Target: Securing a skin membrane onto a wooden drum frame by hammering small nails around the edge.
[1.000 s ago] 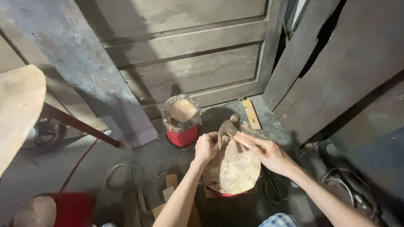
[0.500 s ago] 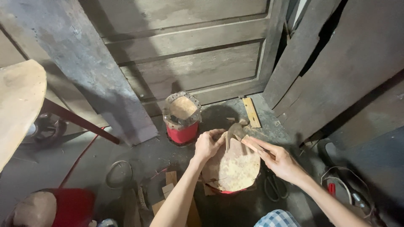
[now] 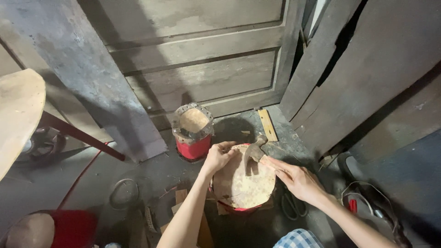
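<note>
Drum work sat low in the middle of your view: a small red-bodied drum (image 3: pixel 242 183) with a pale, mottled skin stretched over its top stood on the dusty floor (image 3: pixel 151 172), just in front of your knees. Largest around it were the weathered panelled door (image 3: pixel 202 69) at the far side, the grey plank (image 3: pixel 87 78) leaning across it on the left, and more dark boards (image 3: pixel 367 69) leaning on the right. A pale round wooden top (image 3: pixel 18 110) jutted in at the far left, with a red bar under it. A second drum (image 3: pixel 193 131), red with a studded grey rim and tan skin, stood just beyond and left of yours, near the door. A short yellowish strip of wood (image 3: pixel 267 125) lay on the floor to the far right of it. Your left hand (image 3: pixel 219 156) was curled over the far-left rim of the skin, fingers pressing it down. Your right hand (image 3: pixel 297 179) rested at the right edge, fingers closed around the handle of a hammer (image 3: pixel 255 149), whose head lay over the far rim of the skin. Scissors (image 3: pixel 292 205) lay on the floor under your right wrist, and a wire ring (image 3: pixel 124 194) lay near left.
</note>
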